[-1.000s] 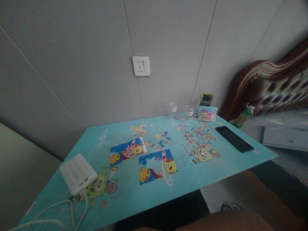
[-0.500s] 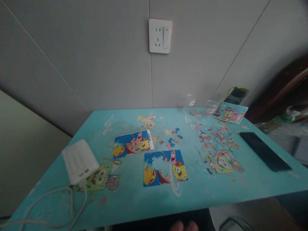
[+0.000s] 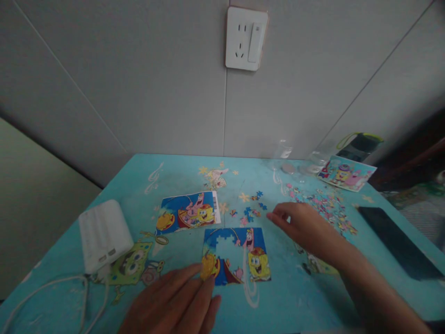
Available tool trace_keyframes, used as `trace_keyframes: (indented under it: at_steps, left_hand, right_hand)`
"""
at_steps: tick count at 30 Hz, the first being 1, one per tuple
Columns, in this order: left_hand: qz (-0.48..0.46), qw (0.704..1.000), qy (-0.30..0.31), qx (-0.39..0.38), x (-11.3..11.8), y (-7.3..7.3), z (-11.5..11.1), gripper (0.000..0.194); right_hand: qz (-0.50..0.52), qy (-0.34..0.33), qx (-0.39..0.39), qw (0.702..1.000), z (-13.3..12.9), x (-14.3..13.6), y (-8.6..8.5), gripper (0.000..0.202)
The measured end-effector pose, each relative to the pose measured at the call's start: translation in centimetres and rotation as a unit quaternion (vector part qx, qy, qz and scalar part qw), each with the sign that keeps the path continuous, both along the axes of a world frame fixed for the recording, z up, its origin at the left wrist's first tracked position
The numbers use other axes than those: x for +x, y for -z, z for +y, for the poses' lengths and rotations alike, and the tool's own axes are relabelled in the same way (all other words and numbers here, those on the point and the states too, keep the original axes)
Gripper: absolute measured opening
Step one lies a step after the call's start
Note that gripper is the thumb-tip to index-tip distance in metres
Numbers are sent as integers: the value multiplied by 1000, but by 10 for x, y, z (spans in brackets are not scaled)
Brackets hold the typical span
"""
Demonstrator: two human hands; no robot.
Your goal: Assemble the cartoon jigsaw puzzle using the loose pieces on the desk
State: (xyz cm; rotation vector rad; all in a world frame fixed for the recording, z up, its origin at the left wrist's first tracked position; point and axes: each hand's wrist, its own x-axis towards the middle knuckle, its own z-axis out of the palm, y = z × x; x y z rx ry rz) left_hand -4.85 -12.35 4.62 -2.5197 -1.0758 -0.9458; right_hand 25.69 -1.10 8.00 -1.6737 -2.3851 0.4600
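Note:
A partly assembled cartoon jigsaw puzzle (image 3: 259, 264) lies on the table with a gap in its upper middle, where the tabletop shows through. My left hand (image 3: 181, 299) rests at its lower left corner, fingers stretched out, fingertips over the burger part. Several loose jigsaw pieces (image 3: 249, 213), mostly blue, lie just beyond the puzzle. To the right of them, my right hand (image 3: 295, 220) hovers low with thumb and forefinger tips together; no piece shows between them. A printed picture card (image 3: 189, 211) with the same scene lies behind the puzzle to the left.
A pile of mixed jigsaw pieces (image 3: 330, 208) spreads behind my right forearm. A second picture card (image 3: 347, 174) leans near clear containers (image 3: 318, 162). A black slab (image 3: 399, 241) lies far right. On the left sits a white power bank (image 3: 104, 234) with a cable (image 3: 85, 297).
Both hands have come up over the table: the left to the puzzle's lower left corner, the right beside the loose blue pieces. The view has shifted slightly. The puzzle looks the same.

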Motion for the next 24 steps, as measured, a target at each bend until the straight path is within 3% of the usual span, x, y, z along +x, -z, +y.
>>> trace_keyframes:
  at_steps: [4, 9, 13, 19, 24]
  left_hand:
    - [-10, 999, -36, -25, 23, 16, 17, 23]
    - [15, 996, -30, -79, 20, 46, 7, 27]
    - [11, 996, -16, -83, 15, 55, 4, 26]
    - [11, 996, 40, -82, 14, 59, 7, 27]
    - [17, 995, 51, -81, 13, 64, 5, 28]
  right_hand:
    - [-4, 48, 8, 999, 43, 15, 31, 21]
    - [27, 53, 40, 997, 43, 14, 57, 20]
    - [65, 40, 38, 996, 39, 13, 63, 18]
    - [120, -4, 29, 992, 26, 5, 64, 14]
    - [132, -4, 17, 991, 23, 1, 64, 7]
